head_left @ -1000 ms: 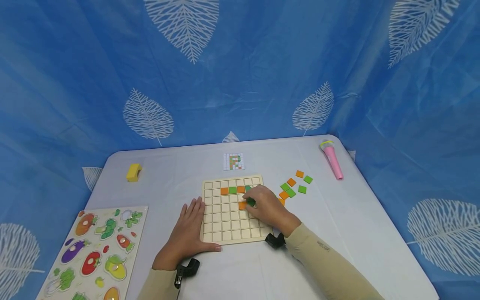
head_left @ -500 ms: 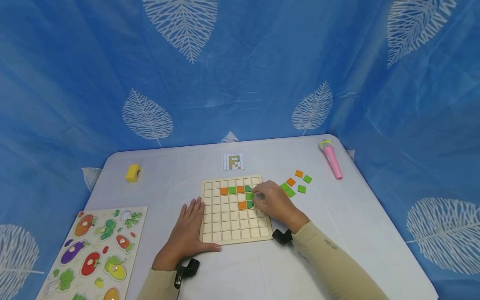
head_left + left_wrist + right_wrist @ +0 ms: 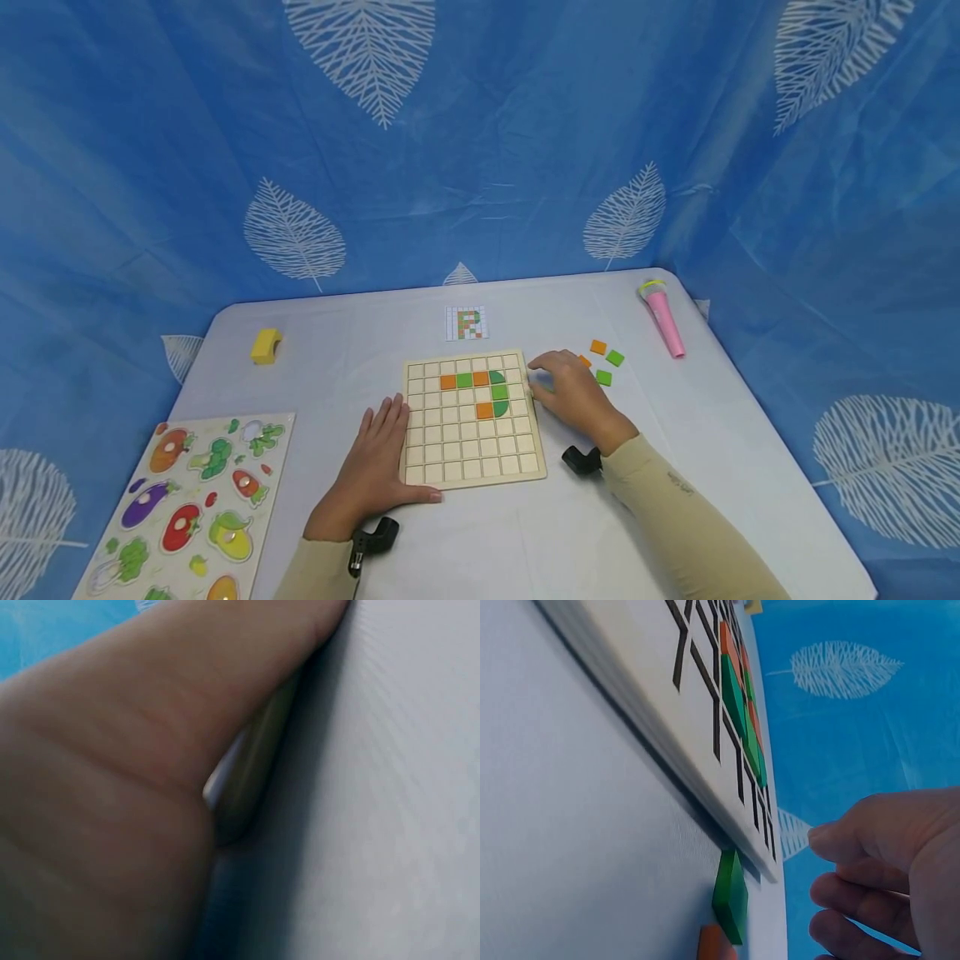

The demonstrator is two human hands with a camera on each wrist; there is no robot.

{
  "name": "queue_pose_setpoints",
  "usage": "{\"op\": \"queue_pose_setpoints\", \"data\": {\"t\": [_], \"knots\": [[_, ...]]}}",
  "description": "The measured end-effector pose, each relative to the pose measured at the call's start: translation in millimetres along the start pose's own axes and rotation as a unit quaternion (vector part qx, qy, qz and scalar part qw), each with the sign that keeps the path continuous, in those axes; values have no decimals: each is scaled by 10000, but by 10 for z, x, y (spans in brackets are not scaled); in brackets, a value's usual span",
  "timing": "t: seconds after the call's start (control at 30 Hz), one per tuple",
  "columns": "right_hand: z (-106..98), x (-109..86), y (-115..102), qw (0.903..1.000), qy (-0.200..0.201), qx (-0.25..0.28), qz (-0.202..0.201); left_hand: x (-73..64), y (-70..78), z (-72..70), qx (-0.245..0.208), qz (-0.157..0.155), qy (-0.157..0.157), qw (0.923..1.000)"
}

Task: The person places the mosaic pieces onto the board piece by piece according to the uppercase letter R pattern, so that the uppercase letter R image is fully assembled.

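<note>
A wooden grid board lies flat, with a row of orange and green tiles in its upper squares. Below the row's right end are a green square tile, an orange one and a rounded dark green one. My left hand rests along the board's left edge, fingers straight, thumb out by the near corner. Just off the board's right side hovers my right hand, thumb and fingers apart and holding nothing. The right wrist view shows a loose green tile beside the board's edge.
Loose orange and green tiles lie beyond my right hand, partly hidden by it. Behind the board is a pattern card. A pink toy microphone, a yellow block and a vegetable puzzle board are also on the table.
My right hand has let go of the rounded dark green tile, now lying in the grid, and moved right off the board toward the loose tiles. The left hand stays put.
</note>
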State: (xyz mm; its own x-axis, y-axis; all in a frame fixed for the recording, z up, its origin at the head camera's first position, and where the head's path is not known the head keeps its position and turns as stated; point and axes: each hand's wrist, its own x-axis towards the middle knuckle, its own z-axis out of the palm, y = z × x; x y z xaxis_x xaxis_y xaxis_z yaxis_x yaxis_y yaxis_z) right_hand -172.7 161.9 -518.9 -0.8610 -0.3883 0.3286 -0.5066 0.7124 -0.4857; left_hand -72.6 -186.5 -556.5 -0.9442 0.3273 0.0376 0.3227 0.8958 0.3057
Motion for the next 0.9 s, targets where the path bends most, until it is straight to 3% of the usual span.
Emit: {"op": "queue_pose_setpoints", "data": {"t": [0.47,0.9], "knots": [[-155,56,162,9988,-55,201,445,-7,1,-24,11,50,12,10000],[-160,64,237,9969,-169,88,761,1,-5,-10,8,25,10,10000]]}}
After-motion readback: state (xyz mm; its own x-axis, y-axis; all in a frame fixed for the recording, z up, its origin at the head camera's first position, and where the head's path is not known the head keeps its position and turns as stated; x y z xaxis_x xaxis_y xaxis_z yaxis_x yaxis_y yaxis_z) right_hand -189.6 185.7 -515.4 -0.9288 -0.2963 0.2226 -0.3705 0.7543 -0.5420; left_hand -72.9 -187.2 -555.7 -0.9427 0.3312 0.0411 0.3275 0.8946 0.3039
